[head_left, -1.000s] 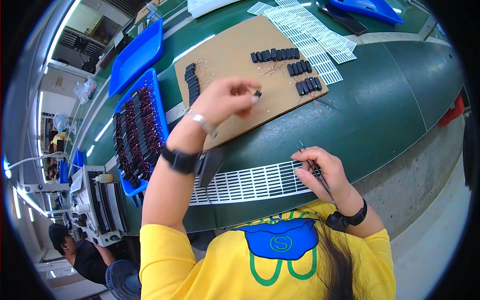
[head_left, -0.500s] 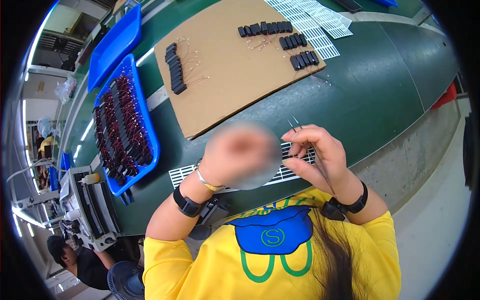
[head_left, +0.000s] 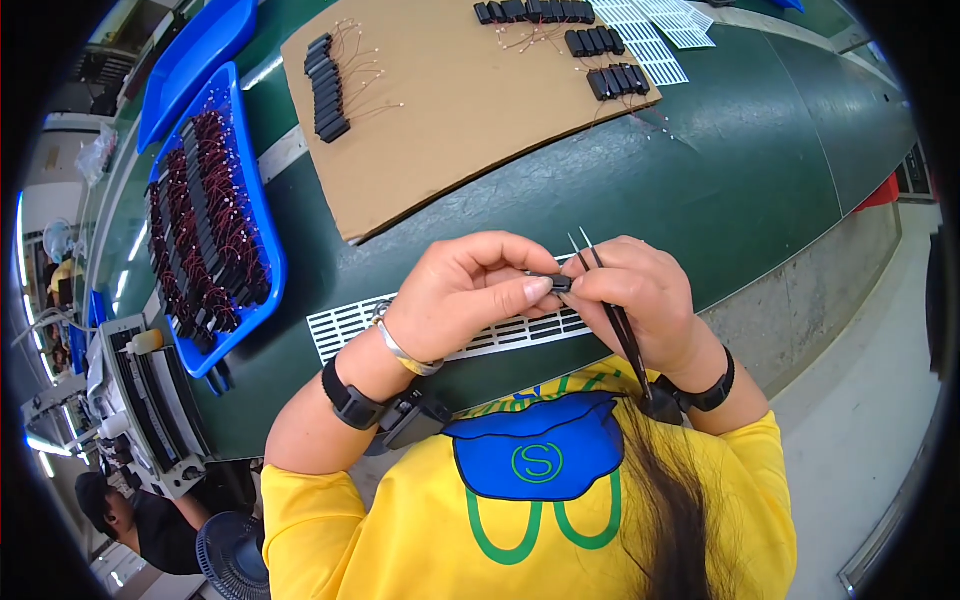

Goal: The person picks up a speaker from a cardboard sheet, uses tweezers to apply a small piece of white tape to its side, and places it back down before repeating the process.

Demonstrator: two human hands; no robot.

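Just above the table's near edge, my two hands meet at a small black rectangular part (head_left: 556, 282). My left hand (head_left: 470, 290) pinches its left end between thumb and fingers. The fingertips of my right hand (head_left: 645, 295) touch its right end. Dark tweezers (head_left: 622, 335) are also tucked in my right hand, their two slim tips pointing away from me and apart, with nothing between them. Beneath my hands lies a white slotted sheet (head_left: 345, 328), partly covered by them. The underside of the part is hidden by my fingers.
A cardboard sheet (head_left: 430, 140) beyond my hands bears rows of black wired parts (head_left: 325, 90) at left and more (head_left: 617, 82) at right. The blue tray (head_left: 270, 250) at left holds many such parts. Slotted sheets (head_left: 645, 45) lie far right. A person (head_left: 150, 520) sits lower left.
My right hand has come in to the left, and its fingers have closed to the black part. The tweezers have stayed in it. The whole view has shifted slightly.
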